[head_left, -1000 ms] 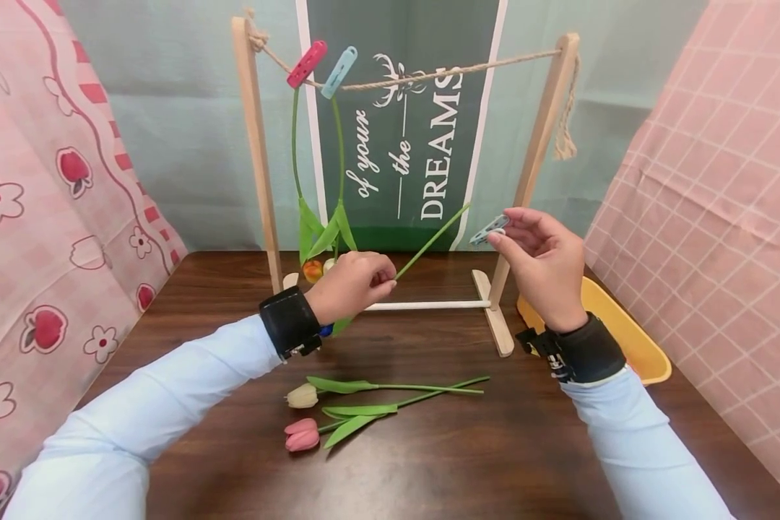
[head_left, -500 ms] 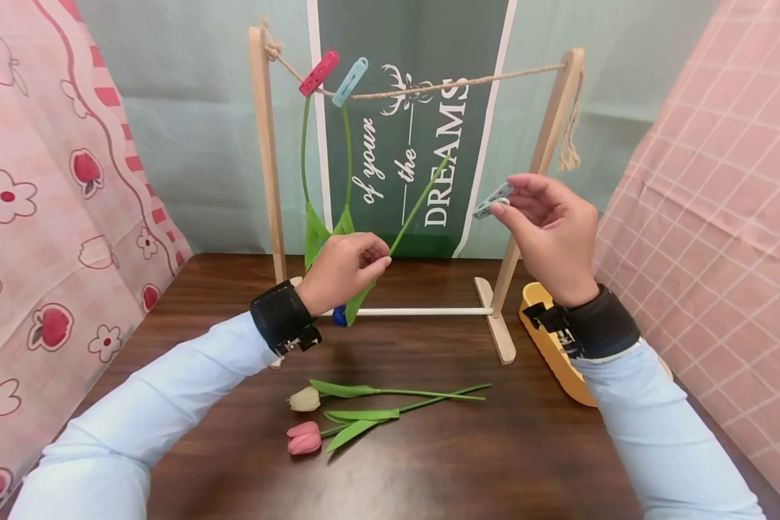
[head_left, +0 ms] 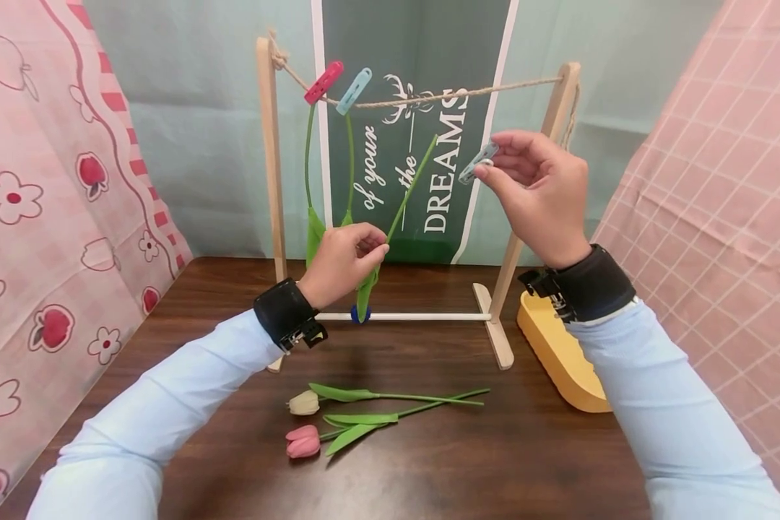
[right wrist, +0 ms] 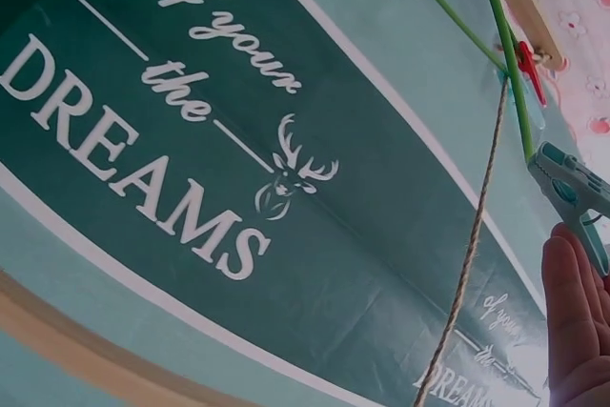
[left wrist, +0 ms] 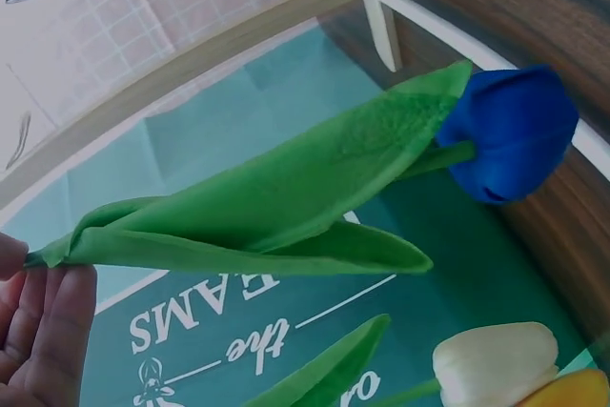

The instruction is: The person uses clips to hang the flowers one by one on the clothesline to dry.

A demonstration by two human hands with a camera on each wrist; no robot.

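Blue tulip (left wrist: 315,178) in pinching left hand (head_left: 340,261)

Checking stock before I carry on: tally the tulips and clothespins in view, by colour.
Blue tulip: 1
Cream-white tulips: 2
Orange tulip: 1
Pink tulip: 1
Red clothespin: 1
Light-blue clothespins: 2
Total: 8 (5 tulips, 3 clothespins)

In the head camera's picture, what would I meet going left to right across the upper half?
Apple-patterned cloth, left wooden post, red clothespin, light blue clothespin, held green stem, held clothespin, right hand, pink checked cloth.
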